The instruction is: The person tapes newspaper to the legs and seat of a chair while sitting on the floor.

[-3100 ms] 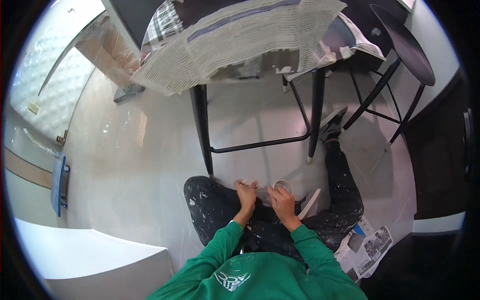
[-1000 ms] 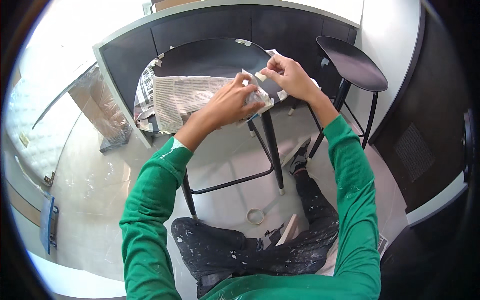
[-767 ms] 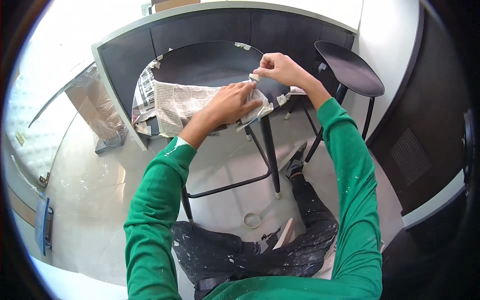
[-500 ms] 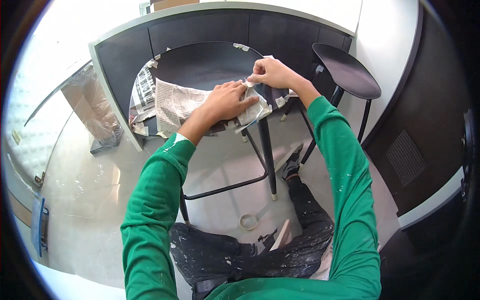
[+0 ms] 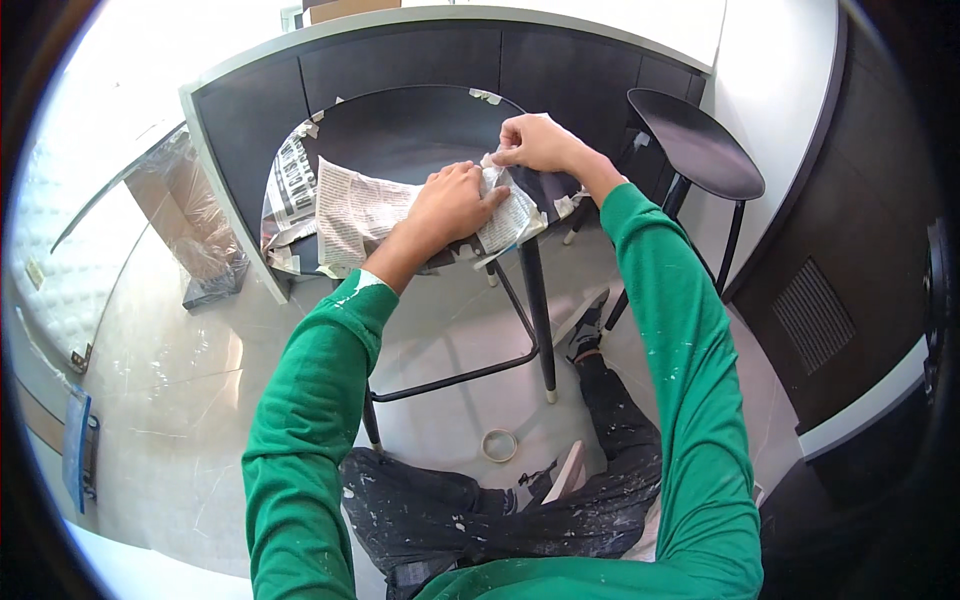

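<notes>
My left hand lies on a sheet of newspaper, its fingers stretched out and pressing the paper against the front of a black stool seat. Just right of it, my right hand has thumb and fingertips pinched on a small whitish piece of masking tape at the paper's upper edge. More newspaper wraps the seat's left side. Torn tape bits stick along the rim. The fingers hide part of the pinched piece.
A roll of tape lies on the floor between my legs. A second black stool stands at the right. Behind the seat runs a dark counter. Plastic-wrapped cardboard leans at the left, with a blue object nearer me.
My right hand has shifted slightly left, its pinch kept. The newspaper beside my left hand's fingers looks a little more bunched up. My left hand stays on the paper.
</notes>
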Motion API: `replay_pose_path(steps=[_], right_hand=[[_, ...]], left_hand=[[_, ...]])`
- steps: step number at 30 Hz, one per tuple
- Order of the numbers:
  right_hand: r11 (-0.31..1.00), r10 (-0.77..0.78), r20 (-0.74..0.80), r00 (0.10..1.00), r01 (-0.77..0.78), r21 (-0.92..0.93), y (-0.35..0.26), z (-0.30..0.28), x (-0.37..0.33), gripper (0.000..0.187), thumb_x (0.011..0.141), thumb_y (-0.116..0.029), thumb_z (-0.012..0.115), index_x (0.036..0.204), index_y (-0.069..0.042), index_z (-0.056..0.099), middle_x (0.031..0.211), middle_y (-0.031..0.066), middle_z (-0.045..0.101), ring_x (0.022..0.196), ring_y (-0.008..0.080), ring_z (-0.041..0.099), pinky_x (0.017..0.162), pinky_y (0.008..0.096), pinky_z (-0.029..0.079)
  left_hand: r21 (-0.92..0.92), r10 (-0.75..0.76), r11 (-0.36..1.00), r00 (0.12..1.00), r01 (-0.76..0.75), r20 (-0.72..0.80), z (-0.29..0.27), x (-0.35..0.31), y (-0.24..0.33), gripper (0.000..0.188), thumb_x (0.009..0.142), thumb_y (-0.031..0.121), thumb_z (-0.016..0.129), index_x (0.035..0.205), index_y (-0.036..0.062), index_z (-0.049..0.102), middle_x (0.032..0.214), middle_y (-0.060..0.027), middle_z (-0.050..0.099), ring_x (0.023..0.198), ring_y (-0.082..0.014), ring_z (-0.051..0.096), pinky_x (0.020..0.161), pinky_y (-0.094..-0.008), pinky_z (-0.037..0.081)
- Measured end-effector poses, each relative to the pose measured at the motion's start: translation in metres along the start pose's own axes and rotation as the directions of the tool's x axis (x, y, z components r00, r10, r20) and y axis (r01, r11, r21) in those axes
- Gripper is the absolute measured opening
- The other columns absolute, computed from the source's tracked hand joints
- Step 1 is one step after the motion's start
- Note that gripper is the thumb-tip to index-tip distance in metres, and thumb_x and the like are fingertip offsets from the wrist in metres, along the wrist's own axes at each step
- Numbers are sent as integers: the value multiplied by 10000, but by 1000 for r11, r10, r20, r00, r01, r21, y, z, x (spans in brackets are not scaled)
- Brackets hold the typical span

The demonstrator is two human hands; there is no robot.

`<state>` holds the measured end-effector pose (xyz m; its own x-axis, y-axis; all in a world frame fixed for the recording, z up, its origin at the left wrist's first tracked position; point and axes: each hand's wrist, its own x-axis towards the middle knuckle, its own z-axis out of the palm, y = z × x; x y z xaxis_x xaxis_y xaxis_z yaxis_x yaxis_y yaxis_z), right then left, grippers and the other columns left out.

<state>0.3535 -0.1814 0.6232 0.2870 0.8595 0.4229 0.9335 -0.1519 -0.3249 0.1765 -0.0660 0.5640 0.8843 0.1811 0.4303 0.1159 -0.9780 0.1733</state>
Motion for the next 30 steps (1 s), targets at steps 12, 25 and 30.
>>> replay_pose_path(steps=[12, 25, 30], right_hand=[[860, 149, -156, 976, -50, 508, 12, -18, -1, 263, 955, -320, 765, 946, -70, 687, 856, 34, 709, 782, 98, 648, 683, 259, 535], [863, 92, 27, 995, -94, 496, -10, -17, -6, 203, 972, -281, 746, 912, -116, 644, 880, -2, 715, 813, 86, 654, 710, 250, 528], [880, 114, 81, 990, -139, 455, -8, -19, -6, 225, 954, -285, 767, 901, -110, 637, 871, 4, 713, 803, 86, 649, 699, 248, 524]], left_hand=[[-214, 8, 976, 986, -44, -164, 4, -6, 6, 778, 973, 447, 669, 1540, -7, 390, 1467, -344, 508, 1335, -464, 545, 1122, -472, 433], [39, 170, 985, 939, -166, -299, 5, -8, 3, 381, 977, 347, 673, 1271, 105, 666, 1357, -180, 604, 1196, -395, 585, 1031, -513, 451], [-74, 103, 989, 955, -129, -279, 6, 1, -9, 254, 988, 279, 655, 1156, 99, 718, 1174, -165, 666, 1123, -376, 601, 972, -491, 483]])
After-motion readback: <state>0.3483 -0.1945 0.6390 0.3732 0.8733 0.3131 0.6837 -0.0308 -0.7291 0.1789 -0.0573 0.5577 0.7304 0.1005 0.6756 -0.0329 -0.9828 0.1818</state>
